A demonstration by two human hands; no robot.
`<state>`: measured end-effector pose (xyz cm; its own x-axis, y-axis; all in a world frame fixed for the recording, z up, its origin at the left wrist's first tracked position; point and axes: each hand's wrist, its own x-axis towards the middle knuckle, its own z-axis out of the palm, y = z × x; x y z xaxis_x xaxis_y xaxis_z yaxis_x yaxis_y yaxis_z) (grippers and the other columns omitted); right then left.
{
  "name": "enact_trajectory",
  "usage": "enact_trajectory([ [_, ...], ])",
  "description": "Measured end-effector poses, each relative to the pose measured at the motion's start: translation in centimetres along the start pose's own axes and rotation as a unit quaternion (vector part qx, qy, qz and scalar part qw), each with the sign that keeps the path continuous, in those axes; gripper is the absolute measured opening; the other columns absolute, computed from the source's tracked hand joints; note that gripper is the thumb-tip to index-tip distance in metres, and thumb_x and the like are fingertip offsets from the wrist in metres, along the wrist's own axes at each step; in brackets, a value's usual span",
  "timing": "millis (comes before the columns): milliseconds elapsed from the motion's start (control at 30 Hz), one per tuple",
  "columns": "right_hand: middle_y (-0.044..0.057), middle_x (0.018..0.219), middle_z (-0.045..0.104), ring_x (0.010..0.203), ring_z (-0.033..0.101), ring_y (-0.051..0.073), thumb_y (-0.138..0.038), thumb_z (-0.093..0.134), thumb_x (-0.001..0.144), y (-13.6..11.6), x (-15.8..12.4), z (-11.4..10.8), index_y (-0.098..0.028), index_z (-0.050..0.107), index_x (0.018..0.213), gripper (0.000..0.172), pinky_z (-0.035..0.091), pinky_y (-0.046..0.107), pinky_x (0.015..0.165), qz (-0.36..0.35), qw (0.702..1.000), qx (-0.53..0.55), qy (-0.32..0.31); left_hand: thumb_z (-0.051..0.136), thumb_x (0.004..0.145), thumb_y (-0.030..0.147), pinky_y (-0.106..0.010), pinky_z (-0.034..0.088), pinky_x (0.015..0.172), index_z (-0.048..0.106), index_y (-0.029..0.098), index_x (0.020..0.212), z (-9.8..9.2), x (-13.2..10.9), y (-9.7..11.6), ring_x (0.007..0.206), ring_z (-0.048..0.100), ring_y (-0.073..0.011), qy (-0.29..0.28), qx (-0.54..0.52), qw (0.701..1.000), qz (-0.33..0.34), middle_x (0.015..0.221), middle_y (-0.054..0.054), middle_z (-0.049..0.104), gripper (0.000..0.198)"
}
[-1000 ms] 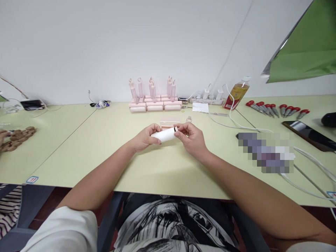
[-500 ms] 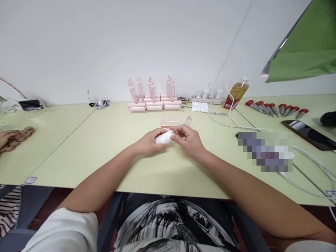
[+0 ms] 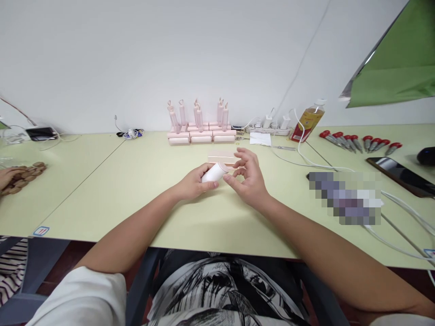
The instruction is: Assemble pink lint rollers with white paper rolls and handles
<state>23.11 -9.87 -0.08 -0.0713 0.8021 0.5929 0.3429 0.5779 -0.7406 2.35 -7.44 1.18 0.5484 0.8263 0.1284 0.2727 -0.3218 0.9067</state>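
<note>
My left hand (image 3: pixel 195 182) is wrapped round a white lint roller roll (image 3: pixel 213 173), held tilted just above the table. A pale pink disc shows at the roll's upper right end. Close by that end is my right hand (image 3: pixel 249 179), its fingers spread and curved, with nothing in them. The thumb tip is beside the roll; I cannot tell whether it touches. Behind the hands lies a clear and pink lint roller cover (image 3: pixel 220 157), its lower part partly hidden by the hands.
Several pink lint rollers (image 3: pixel 201 137) with upright handles stand by the wall. A power strip (image 3: pixel 268 130), white paper (image 3: pixel 260 138), drink bottle (image 3: pixel 307 121), red-capped tools (image 3: pixel 374 144) and a phone (image 3: pixel 401 174) are to the right. A co-worker's hand (image 3: pixel 8 179) rests on brown pieces at far left.
My right hand has drawn off the roll's end and its fingers have spread upward. The roll's pink end now shows. The small clear piece behind is now hidden by my hand.
</note>
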Motion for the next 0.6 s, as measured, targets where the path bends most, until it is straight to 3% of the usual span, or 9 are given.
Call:
enact_trajectory([
  [100,0.012,0.143,0.039,0.092,0.056,0.018,-0.039,0.065,0.081,-0.6,-0.2,0.0,-0.029,0.040,0.132,0.058,0.054,0.032,0.068,0.006,0.998,-0.007,0.064,0.070,0.077,0.042,-0.026,0.044,0.067,0.057,0.020,0.120,-0.1,0.0,0.0,0.079,0.056,-0.0173,0.006,-0.008,1.000,-0.023,0.097,-0.004,0.062,0.050],
  [133,0.012,0.137,0.045,0.088,0.056,0.017,-0.037,0.064,0.081,-0.9,-0.2,0.0,-0.028,0.041,0.131,0.056,0.053,0.032,0.066,0.010,0.999,-0.007,0.044,0.070,0.077,0.043,-0.026,0.044,0.067,0.056,0.020,0.120,-0.1,0.0,0.0,0.079,0.056,-0.0174,0.007,-0.008,1.000,-0.024,0.096,-0.004,0.062,0.051],
  [267,0.007,0.112,0.061,0.071,0.056,0.013,-0.032,0.064,0.081,-1.3,-0.2,-0.1,-0.025,0.051,0.121,0.043,0.049,0.028,0.059,0.025,0.990,0.005,-0.137,0.070,0.078,0.044,-0.026,0.046,0.069,0.051,0.021,0.131,-0.1,-0.1,-0.4,0.083,0.057,-0.0172,-0.003,0.002,1.000,0.008,0.107,-0.006,0.062,0.060],
  [367,0.006,0.113,0.064,0.067,0.055,0.013,-0.031,0.061,0.083,-1.0,0.1,-0.2,-0.024,0.054,0.116,0.035,0.047,0.027,0.058,0.034,0.993,-0.001,-0.113,0.070,0.079,0.041,-0.027,0.049,0.069,0.037,0.028,0.146,-0.2,-0.3,-0.4,0.080,0.060,-0.0156,-0.009,-0.005,1.000,0.013,0.124,-0.009,0.058,0.075],
  [467,0.004,0.097,0.069,0.062,0.054,0.013,-0.031,0.056,0.087,-0.3,0.6,-0.5,-0.021,0.056,0.119,0.034,0.045,0.029,0.061,0.089,0.989,-0.078,-0.086,0.068,0.081,0.040,-0.026,0.051,0.063,0.034,0.031,0.149,-0.4,-0.2,-0.4,0.073,0.061,-0.0151,0.000,-0.009,1.000,-0.008,0.113,-0.008,0.061,0.077],
  [533,0.003,0.084,0.069,0.065,0.058,0.016,-0.030,0.054,0.088,0.1,0.9,-0.7,-0.019,0.056,0.125,0.038,0.042,0.029,0.063,0.133,0.969,-0.164,-0.126,0.068,0.080,0.042,-0.024,0.050,0.056,0.034,0.032,0.148,-0.8,0.0,-0.5,0.070,0.061,-0.0156,0.032,-0.012,0.999,-0.031,0.099,-0.005,0.062,0.076],
  [600,0.004,0.084,0.069,0.073,0.060,0.019,-0.029,0.054,0.088,0.4,1.2,-0.9,-0.018,0.057,0.128,0.042,0.040,0.029,0.063,0.153,0.941,-0.245,-0.175,0.068,0.079,0.043,-0.022,0.048,0.048,0.034,0.033,0.146,-1.3,0.3,-0.7,0.069,0.061,-0.0158,0.092,-0.017,0.994,-0.052,0.101,-0.005,0.060,0.075],
])
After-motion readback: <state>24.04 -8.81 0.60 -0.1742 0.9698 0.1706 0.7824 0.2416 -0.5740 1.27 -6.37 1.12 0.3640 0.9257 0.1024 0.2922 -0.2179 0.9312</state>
